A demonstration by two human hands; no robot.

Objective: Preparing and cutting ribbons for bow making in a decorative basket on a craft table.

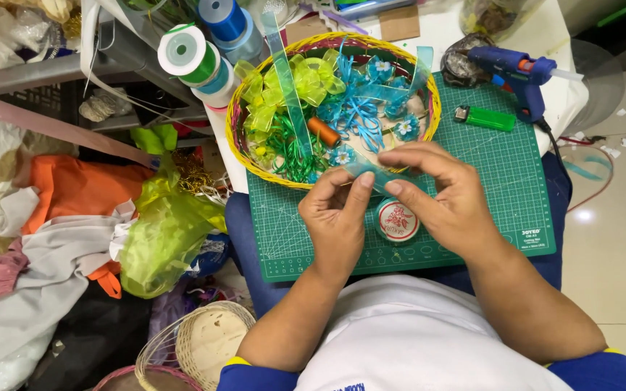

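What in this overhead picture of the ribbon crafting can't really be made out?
- Blue ribbon: the pinched part is hidden by the fingers of the left hand and right hand, so any fold is unseen.
- Round tin: partly covered by the right hand.
- Basket bottom: buried under bows and ribbon.
- Small woven basket: cut off by the bottom edge.
- Glue gun cord: its end runs out of sight.
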